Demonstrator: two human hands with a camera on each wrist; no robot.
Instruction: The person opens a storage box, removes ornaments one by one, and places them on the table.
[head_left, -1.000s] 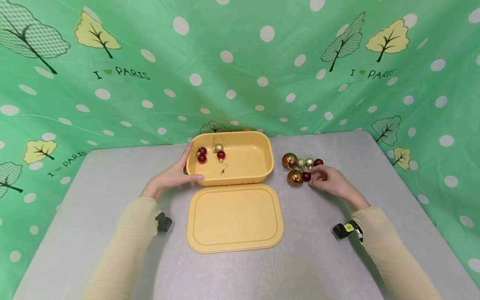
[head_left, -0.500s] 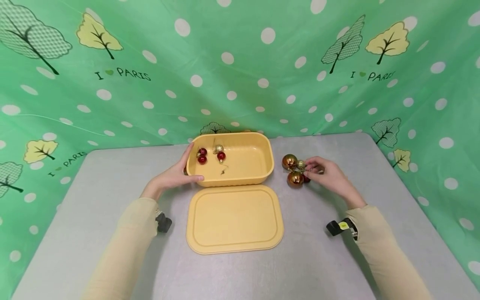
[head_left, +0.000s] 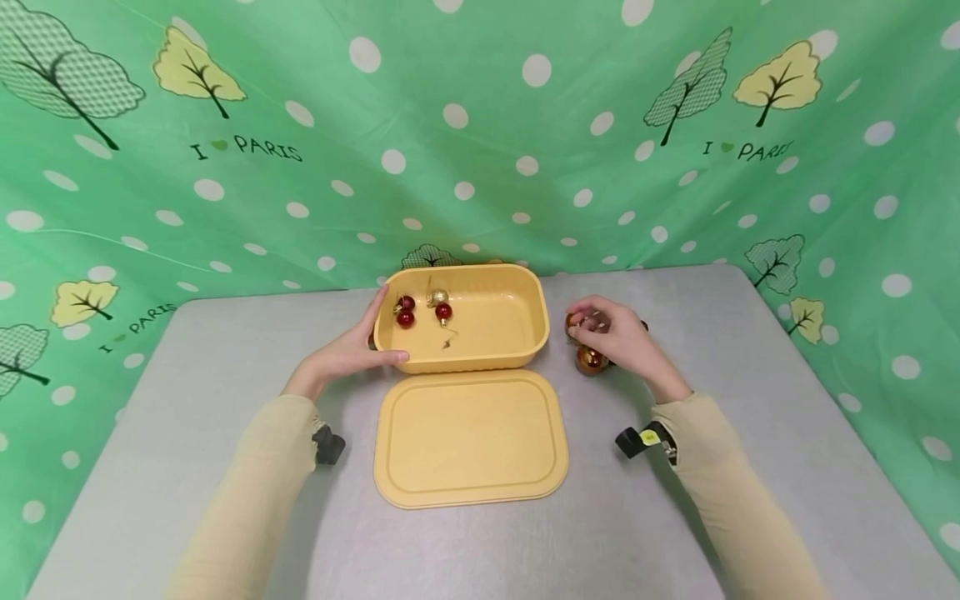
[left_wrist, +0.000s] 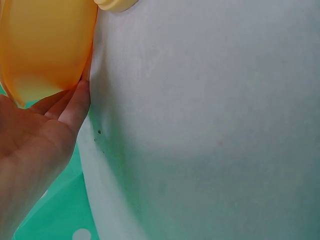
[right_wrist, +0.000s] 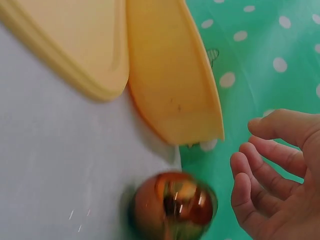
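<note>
My left hand (head_left: 341,350) grips the left end of a yellow plastic food container (head_left: 480,362), thumb over the front rim and the other fingers along the end wall. Inside lie several small Christmas baubles: red ones (head_left: 406,319) and a gold one (head_left: 438,297), toward the left. My right hand (head_left: 622,333) is over a group of baubles right of the container, fingertips at a large copper bauble (head_left: 572,321) that they partly cover. Another copper bauble (head_left: 591,360) shows below the hand. In the right wrist view, the fingers (right_wrist: 245,190) are loosely bent with nothing visible between them. Smaller baubles are mostly hidden under the hand.
The container's yellow lid (head_left: 472,437) lies flat on the grey table (head_left: 600,517), just in front of the container. A green dotted cloth (head_left: 480,125) hangs behind the table and at both sides. A thin gold hanging loop (head_left: 448,340) lies on the container floor.
My right hand has moved left over the bauble group, from its right side to the large copper bauble at the upper left. The left hand and the container have stayed in place.
</note>
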